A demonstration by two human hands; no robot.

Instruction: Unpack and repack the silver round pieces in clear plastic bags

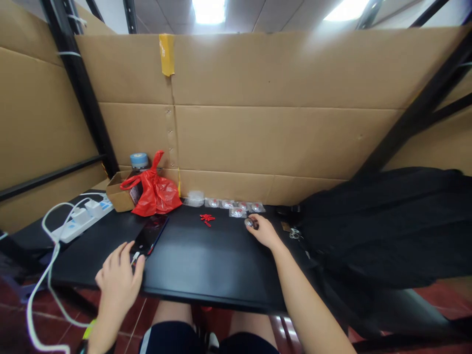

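Observation:
At the left of the black table, my left hand lies with its fingers apart at the lower end of a dark phone, where a white cable plug shows. My right hand grips a small round silvery object between thumb and fingers, near the table's back right. Just behind it, several clear packets with round red-and-white items lie in a row. A small pile of red pieces sits between my hands, farther back.
A red plastic bag and a small cardboard box with a blue-capped container stand at the back left. A white power strip trails cables. Black cloth covers the right side; keys lie beside it.

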